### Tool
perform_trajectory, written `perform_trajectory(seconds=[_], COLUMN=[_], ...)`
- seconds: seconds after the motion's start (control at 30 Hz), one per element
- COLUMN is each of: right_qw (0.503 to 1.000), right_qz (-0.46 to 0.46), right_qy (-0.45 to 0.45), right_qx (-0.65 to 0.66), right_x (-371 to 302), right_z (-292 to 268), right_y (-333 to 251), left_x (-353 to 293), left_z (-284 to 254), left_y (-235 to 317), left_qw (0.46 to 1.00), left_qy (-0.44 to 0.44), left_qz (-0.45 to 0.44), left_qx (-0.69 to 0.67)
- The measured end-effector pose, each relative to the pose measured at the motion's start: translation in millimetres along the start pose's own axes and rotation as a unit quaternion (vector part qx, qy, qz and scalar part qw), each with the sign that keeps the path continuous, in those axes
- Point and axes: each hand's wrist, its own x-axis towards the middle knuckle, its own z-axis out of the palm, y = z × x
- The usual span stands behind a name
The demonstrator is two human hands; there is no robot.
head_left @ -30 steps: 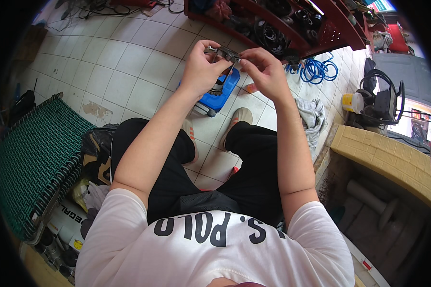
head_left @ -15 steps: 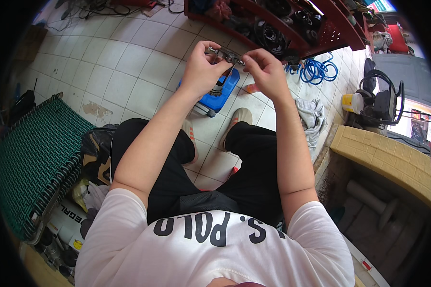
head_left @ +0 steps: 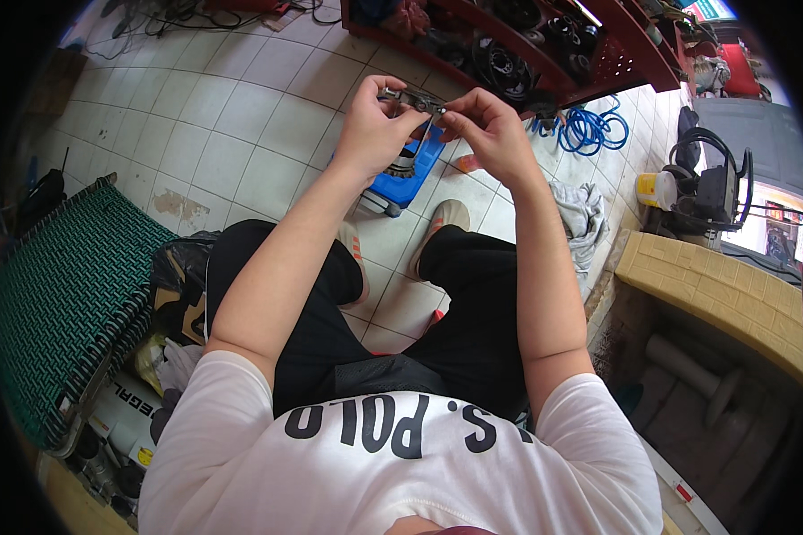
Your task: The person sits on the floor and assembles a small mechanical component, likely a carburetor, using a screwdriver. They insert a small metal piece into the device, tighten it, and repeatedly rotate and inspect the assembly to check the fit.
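Note:
My left hand (head_left: pixel 368 134) is closed round a small dark metal part (head_left: pixel 416 99) with narrow rod-like ends, held up in front of me. At the part's right end, the thumb and fingers of my right hand (head_left: pixel 489 134) are pinched together. Whether they grip the part itself or a tiny piece on it is too small to tell. Below my hands a blue plastic stool or case (head_left: pixel 406 189) stands on the floor, partly hidden by my left hand. On it lies a dark round toothed metal piece (head_left: pixel 401 166).
A red metal rack (head_left: pixel 482 40) with dark round parts stands ahead. Coiled blue hose (head_left: pixel 593 127) and a grey cloth (head_left: pixel 580 218) lie to the right, beyond a small orange-red item (head_left: pixel 467 163). A green woven seat (head_left: pixel 71 294) is at left, a yellowish ledge (head_left: pixel 714 290) at right.
My right hand has shifted slightly left, and its fingertips have come closer to the metal part's end. My left hand keeps its hold, with the part tilted a little differently.

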Motion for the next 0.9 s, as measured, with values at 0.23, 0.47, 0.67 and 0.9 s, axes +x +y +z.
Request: perform_trajectory(seconds=[0.23,0.47,0.67,0.9], right_qw=[1.000,1.000,1.000,0.999], right_qz=[0.009,-0.008,0.002,-0.008], right_qy=[-0.001,0.000,-0.004,0.019], right_qx=[-0.023,-0.020,-0.029,0.026], right_x=[-0.7,0.4,1.5,1.5], right_z=[4.4,4.5,2.9,2.8], right_y=[-1.9,0.2,-1.1,-1.8], left_x=[0.1,3.2,2.4,-0.5], left_z=[-1.8,-2.2,0.5,5.3], left_y=[-1.0,-5.7,-10.0,-3.1], left_qw=[1.000,0.998,0.997,0.998], left_qy=[-0.001,0.008,0.018,0.023], left_qz=[-0.014,-0.034,-0.038,-0.019], left_qx=[-0.004,-0.046,-0.070,-0.061])
